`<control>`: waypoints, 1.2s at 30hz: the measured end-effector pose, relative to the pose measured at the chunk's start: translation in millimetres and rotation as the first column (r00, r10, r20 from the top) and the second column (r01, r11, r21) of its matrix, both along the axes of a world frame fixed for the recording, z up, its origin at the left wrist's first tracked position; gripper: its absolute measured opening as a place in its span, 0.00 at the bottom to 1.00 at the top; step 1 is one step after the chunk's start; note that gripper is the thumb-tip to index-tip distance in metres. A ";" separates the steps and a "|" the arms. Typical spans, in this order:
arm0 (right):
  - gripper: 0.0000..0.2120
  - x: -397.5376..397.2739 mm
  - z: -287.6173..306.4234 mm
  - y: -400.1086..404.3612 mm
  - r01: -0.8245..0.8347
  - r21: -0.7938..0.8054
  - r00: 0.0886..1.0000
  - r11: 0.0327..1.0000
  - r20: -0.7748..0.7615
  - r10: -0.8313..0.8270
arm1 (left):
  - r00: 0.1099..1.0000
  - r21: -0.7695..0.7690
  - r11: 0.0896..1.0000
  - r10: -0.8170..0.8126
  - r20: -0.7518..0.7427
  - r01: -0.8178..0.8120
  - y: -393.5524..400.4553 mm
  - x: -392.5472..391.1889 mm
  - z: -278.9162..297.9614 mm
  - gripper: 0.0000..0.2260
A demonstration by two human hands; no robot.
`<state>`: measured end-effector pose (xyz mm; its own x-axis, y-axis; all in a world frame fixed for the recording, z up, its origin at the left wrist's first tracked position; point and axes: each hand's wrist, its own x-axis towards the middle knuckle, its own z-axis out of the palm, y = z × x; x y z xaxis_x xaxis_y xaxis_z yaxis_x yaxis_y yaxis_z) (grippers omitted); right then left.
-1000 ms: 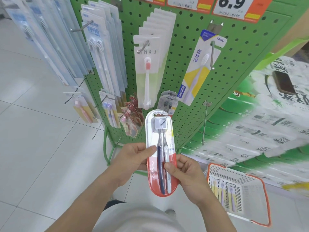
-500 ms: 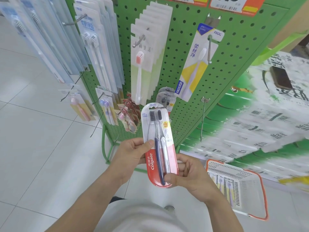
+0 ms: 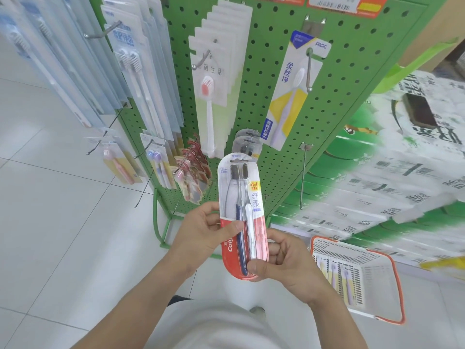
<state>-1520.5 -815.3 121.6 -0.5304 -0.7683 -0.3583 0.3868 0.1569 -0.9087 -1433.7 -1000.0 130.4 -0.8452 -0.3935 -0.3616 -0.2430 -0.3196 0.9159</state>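
A red and clear Colgate toothbrush twin pack stands upright in front of me, holding one dark blue brush and one white brush. My left hand grips its left edge, thumb across the red front. My right hand pinches the pack's lower right corner, thumb on the front and fingers curled behind. Both hands hold it just in front of the green pegboard rack.
Other toothbrush packs hang on the rack's hooks, among them a pink-bristled one and a FROG pack. A bare hook juts out at lower right. An orange-rimmed basket with toothbrush packs sits on the tiled floor beside stacked tissue bales.
The pack has been turned from its back to its printed front. My hands have shifted a little lower on it, and the view has moved closer to the rack.
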 end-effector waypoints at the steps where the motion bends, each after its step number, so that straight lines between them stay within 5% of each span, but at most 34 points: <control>1: 0.24 0.2 -0.1 0.5 0.004 -0.004 1.000 1.000 -0.003 -0.004 | 1.000 -0.016 1.000 -0.002 -0.004 0.002 0.6 -0.2 0.0 0.22; 9: 0.17 -3.0 -2.5 4.1 0.052 -0.014 0.995 0.999 -0.088 -0.053 | 0.999 -0.039 0.998 -0.045 -0.011 0.044 9.6 -0.1 -3.1 0.16; 14: 0.18 0.7 -6.5 2.8 0.118 0.144 0.932 0.983 -0.357 -0.060 | 0.994 -0.330 0.939 0.107 0.017 -0.096 14.2 0.5 -8.2 0.36; 17: 0.22 5.0 -7.7 0.3 0.171 0.145 0.830 0.974 -0.555 -0.063 | 0.993 -0.181 0.977 0.107 -0.049 -0.114 14.9 -0.4 -2.2 0.36; 21: 0.25 10.0 -14.9 0.2 0.168 0.132 0.617 0.977 -0.787 0.001 | 0.986 0.115 0.984 0.143 -0.081 -0.133 12.2 -1.5 6.1 0.23; 29: 0.34 18.8 1.8 0.2 0.023 0.097 0.747 0.995 -0.663 0.048 | 0.964 0.319 0.927 0.242 -0.112 -0.196 5.5 3.4 6.9 0.19; 36: 0.23 19.3 3.8 -15.7 0.298 0.057 0.902 0.953 -0.344 -0.261 | 0.985 0.217 0.961 0.170 0.014 -0.169 -0.5 8.6 2.4 0.18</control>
